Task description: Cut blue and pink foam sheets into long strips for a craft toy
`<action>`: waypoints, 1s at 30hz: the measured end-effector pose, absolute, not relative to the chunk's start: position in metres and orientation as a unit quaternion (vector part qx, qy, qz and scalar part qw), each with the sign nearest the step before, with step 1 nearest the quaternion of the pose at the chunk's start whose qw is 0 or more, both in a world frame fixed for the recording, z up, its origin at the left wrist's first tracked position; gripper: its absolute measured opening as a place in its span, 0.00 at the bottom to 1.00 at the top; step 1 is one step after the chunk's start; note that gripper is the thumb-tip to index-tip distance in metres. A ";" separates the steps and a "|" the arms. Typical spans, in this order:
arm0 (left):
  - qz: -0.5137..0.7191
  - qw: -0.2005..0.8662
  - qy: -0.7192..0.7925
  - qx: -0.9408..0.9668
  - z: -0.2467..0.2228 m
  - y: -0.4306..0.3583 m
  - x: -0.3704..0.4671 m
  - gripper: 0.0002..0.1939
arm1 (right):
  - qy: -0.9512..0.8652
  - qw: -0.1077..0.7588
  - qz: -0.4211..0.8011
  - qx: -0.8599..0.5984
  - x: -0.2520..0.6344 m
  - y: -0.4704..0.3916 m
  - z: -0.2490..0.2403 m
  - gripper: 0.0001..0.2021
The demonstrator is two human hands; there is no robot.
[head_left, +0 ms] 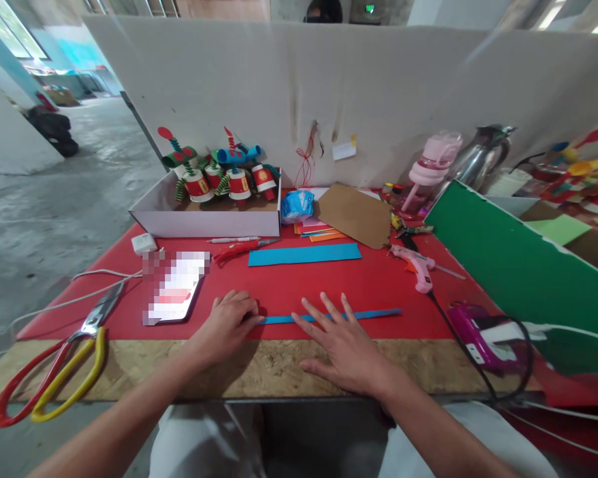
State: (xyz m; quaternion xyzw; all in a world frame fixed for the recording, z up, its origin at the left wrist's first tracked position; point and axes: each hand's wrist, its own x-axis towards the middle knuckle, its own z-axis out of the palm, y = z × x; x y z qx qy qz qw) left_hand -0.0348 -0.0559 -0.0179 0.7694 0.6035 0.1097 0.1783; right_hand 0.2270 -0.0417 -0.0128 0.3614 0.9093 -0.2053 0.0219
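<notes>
A narrow blue paper strip point(381, 313) lies lengthwise on the red sheet near the table's front edge. At its left end my left hand point(233, 320) is closed, fingers curled, with thumb and forefinger on the strip's tip. My right hand point(341, 348) rests palm down with fingers spread, its fingertips over the middle of the strip. Behind both hands is a wider blue paper piece point(303, 255), flat on the sheet. To the left lie a phone point(177, 289) and large scissors point(87, 335) with red and yellow handles.
A white box point(204, 224) holds several paper-cup figures. Brown cardboard point(356, 214) lies at the back. A pink glue gun point(418, 267), a purple device point(486, 338) with cables and a green board point(518, 265) are on the right. Red pliers point(236, 251) lie before the box.
</notes>
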 end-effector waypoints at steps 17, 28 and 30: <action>0.034 0.068 0.613 0.786 -0.020 -0.055 -0.026 0.16 | 0.903 0.016 -0.202 0.378 0.224 -0.043 -0.012 0.39; -0.047 0.048 0.624 0.779 -0.008 -0.054 -0.014 0.18 | 0.910 -0.003 -0.174 0.377 0.224 -0.045 -0.016 0.36; -0.058 0.040 0.621 0.781 -0.004 -0.054 -0.014 0.18 | 0.909 0.000 -0.175 0.378 0.223 -0.045 -0.015 0.36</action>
